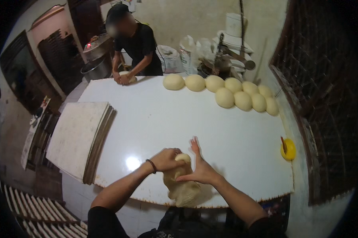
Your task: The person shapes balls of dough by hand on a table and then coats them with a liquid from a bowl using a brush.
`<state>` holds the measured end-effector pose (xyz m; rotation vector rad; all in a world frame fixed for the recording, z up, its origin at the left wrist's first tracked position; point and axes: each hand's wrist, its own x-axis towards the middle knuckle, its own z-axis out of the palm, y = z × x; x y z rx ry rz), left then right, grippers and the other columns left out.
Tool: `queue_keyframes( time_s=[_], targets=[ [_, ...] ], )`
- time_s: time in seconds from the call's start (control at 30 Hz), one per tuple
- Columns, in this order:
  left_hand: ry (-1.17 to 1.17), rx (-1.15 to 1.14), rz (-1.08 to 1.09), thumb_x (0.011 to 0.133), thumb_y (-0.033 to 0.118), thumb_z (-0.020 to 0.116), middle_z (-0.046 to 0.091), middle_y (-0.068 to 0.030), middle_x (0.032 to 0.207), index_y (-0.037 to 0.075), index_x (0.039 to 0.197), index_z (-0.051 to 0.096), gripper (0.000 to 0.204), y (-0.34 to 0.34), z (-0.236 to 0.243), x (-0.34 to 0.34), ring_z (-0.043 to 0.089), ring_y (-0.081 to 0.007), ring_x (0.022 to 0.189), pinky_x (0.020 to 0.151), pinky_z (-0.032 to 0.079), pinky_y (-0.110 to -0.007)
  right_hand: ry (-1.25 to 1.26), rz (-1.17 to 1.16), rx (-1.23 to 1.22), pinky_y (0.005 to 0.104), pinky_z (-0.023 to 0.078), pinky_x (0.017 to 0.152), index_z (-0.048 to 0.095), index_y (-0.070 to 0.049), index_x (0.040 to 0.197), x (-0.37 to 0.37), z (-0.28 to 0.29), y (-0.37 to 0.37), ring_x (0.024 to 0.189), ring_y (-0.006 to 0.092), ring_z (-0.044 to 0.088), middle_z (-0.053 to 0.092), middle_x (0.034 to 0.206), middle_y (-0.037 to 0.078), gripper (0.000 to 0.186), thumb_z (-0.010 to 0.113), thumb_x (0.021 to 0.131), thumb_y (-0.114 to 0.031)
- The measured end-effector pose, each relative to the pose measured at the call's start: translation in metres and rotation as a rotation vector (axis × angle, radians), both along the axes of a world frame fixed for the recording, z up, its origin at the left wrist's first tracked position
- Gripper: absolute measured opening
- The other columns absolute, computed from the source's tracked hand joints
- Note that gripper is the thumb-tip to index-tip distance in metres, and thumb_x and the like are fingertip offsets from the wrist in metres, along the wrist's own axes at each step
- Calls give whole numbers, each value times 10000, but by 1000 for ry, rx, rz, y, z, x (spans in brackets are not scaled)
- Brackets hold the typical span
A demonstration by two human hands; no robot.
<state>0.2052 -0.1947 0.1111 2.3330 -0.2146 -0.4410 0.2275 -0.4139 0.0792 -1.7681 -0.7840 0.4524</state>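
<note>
A long, uneven piece of dough (183, 191) lies at the table's near edge, its lower end close to my body. My left hand (167, 159) is closed around its far end, where a small pale knob of dough pokes out past the fingers. Beside it on the right, my right hand (202, 171) is open. Its fingers stretch away from me, and its thumb reaches across and touches the dough. The part under my left palm is hidden.
Several smooth dough balls (225, 98) sit at the far right of the white table (155, 119). Stacked boards (77, 137) stand on the left. A yellow bowl (291, 150) is at the right edge. Across the table, a co-worker (137, 47) presses another dough piece (127, 76).
</note>
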Motion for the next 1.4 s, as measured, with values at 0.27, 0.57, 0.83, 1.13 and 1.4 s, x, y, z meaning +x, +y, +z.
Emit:
queue_keyframes(
  time_s=[0.27,0.57,0.83,1.13,1.4],
  targets=[
    [-973,-125,-84,618,416,986,473,-251,1430,94,1543,234,1234,-97,142,-83,548,-391,1272,1043,500,-426,-11,-131,475,328,543,986,641,-4,1269,-59,166,-90,1113,142,658,707,1217,92,551,891,792,-120],
    [-1404,-77,-133,684,90,899,701,-84,1262,70,1170,708,522,-114,177,-1,619,-273,1215,1047,501,-403,-806,-205,416,413,502,1044,638,-132,1270,-1,180,-116,1186,282,664,709,1238,54,579,900,756,-190],
    [-178,179,-238,709,247,840,657,-76,1229,146,1180,682,507,-147,-184,-227,600,-283,1137,1001,457,-433,200,33,-333,447,410,1147,598,-83,1379,-234,-167,-194,1325,345,550,602,1375,185,595,812,833,-188],
    [-479,92,-85,750,370,871,401,-183,1532,145,1500,425,902,-158,-127,-110,356,-410,1420,1168,315,-537,-189,-235,-404,374,518,949,740,-95,1009,-5,-146,-105,1095,277,620,652,1150,78,228,790,865,-264],
    [423,-230,-27,788,531,811,684,-184,1256,118,1373,572,754,-95,-185,67,720,-317,1044,893,580,-446,811,-410,12,397,454,1066,516,-72,1469,54,-170,-133,1229,223,596,626,1350,109,564,431,1090,-481]
  ],
)
